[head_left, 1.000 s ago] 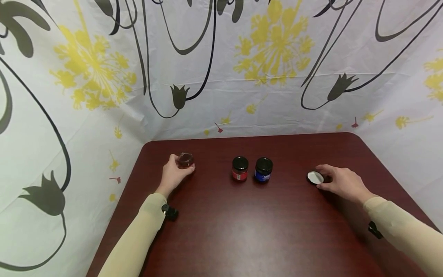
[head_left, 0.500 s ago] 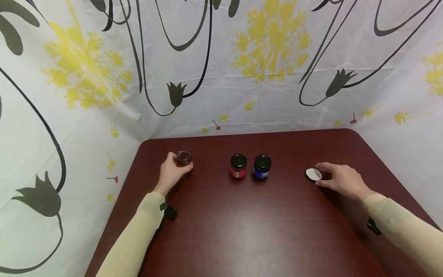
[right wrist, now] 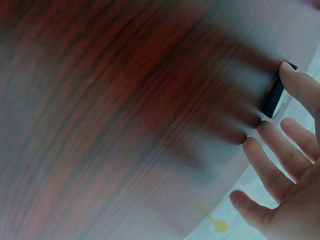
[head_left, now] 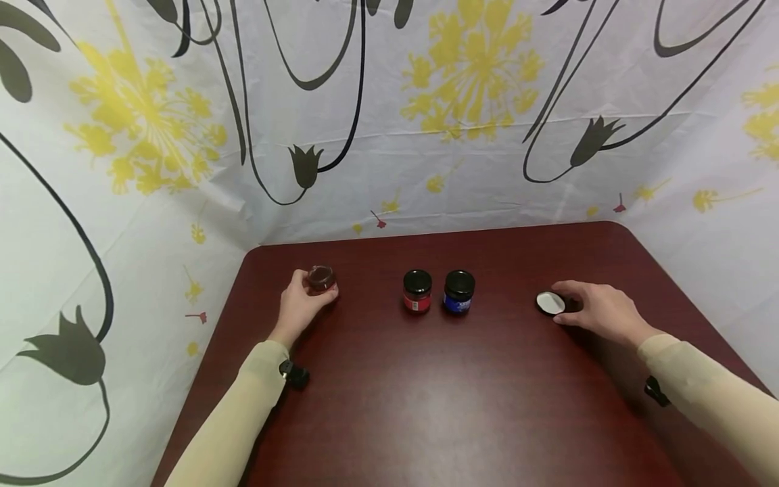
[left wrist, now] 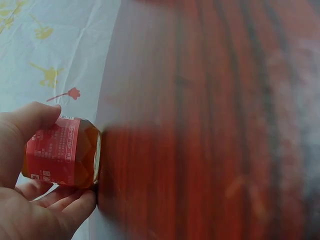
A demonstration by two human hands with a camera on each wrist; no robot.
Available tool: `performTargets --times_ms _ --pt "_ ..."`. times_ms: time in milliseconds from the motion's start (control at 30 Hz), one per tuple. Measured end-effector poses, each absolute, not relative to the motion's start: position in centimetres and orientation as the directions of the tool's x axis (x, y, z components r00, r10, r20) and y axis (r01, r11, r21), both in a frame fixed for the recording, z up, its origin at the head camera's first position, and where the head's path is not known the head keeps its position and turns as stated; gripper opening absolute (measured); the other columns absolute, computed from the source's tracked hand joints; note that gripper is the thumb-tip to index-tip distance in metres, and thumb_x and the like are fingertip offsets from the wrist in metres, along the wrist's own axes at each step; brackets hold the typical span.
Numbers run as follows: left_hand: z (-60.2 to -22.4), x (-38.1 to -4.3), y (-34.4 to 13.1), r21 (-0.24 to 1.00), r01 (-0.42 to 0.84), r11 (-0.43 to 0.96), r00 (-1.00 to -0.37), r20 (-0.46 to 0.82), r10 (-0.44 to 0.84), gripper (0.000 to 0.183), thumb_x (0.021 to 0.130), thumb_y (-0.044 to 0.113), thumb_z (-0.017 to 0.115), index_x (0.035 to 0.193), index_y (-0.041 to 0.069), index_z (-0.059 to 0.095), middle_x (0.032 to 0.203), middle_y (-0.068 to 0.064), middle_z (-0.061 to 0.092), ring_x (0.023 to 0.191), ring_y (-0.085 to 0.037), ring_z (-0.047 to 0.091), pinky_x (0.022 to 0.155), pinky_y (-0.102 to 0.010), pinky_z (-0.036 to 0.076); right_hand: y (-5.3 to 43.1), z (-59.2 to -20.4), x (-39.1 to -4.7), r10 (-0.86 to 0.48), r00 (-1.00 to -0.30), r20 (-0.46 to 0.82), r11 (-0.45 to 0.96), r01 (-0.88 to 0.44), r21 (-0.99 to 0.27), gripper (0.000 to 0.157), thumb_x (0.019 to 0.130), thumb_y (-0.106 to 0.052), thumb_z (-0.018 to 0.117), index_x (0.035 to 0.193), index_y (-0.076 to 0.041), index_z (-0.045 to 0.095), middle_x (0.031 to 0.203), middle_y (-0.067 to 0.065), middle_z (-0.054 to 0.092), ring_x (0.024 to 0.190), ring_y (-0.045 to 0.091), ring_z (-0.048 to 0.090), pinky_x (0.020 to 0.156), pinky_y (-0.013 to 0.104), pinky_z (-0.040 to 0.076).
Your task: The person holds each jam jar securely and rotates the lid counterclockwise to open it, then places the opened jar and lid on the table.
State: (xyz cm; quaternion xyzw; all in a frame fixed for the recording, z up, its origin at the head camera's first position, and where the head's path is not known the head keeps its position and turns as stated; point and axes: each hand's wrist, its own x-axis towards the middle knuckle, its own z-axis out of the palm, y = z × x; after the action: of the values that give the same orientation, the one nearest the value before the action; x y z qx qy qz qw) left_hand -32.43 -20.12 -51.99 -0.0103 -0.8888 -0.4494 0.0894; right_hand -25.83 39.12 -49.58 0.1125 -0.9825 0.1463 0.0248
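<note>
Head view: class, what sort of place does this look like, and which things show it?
Probably a small indoor tabletop workspace, perhaps specially set up: a reddish-brown table, flower-printed pale sheeting behind and beside it, and a red-labelled jar held in the left hand.

We saw a broad lane across the near table (head_left: 426,399), bounded by the left sleeve (head_left: 228,412) and right sleeve (head_left: 709,392). The red-labelled jar (head_left: 417,291) and blue-labelled jar (head_left: 459,291) blocked its far middle, leaving us a slim gap between them. Wider gaps separated this pair from the left hand (head_left: 298,306) with its lidless jar (head_left: 320,277) and the right hand's (head_left: 602,312) lid (head_left: 550,303). Patterned cloth (head_left: 365,169) closed the far side.
</note>
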Motion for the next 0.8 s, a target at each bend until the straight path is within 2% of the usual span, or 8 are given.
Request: performTargets --times_ms 200,400,800 --pt "-51.9 -32.3 -20.2 0.816 0.102 0.569 -0.985 0.164 -0.059 0.066 0.064 0.049 0.077 0.115 0.021 0.045 0.107 0.003 0.056 0.098 -0.011 0.056 0.081 -0.038 0.046 39.2 -49.1 -25.9 -0.228 -0.972 0.061 0.927 -0.235 -0.293 0.069 0.066 -0.051 0.075 0.126 -0.027 0.051 0.116 -0.002 0.058 0.103 0.021 0.054 0.071 0.049 0.041" --pt "-51.9 -31.9 -20.5 0.834 0.118 0.538 -0.986 0.163 -0.037 0.081 0.064 0.048 0.077 0.129 0.021 0.037 0.115 0.001 0.052 0.104 -0.012 0.054 0.085 -0.037 0.045 39.3 -48.8 -26.1 -0.254 -0.966 0.047 0.920 -0.256 -0.298 0.069 0.067 -0.048 0.076 0.127 -0.027 0.050 0.116 -0.003 0.057 0.101 0.020 0.054 0.071 0.047 0.043" --pt "-51.0 -31.2 -21.3 0.837 0.137 0.531 -0.982 0.185 -0.038 0.084 0.062 0.047 0.079 0.131 0.021 0.037 0.114 0.002 0.049 0.103 -0.014 0.054 0.084 -0.039 0.046 39.1 -47.6 -25.6 -0.246 -0.967 0.070 0.924 -0.255 -0.286 0.073 0.065 -0.049 0.076 0.129 -0.027 0.048 0.128 -0.002 0.048 0.114 0.024 0.046 0.073 0.051 0.042"
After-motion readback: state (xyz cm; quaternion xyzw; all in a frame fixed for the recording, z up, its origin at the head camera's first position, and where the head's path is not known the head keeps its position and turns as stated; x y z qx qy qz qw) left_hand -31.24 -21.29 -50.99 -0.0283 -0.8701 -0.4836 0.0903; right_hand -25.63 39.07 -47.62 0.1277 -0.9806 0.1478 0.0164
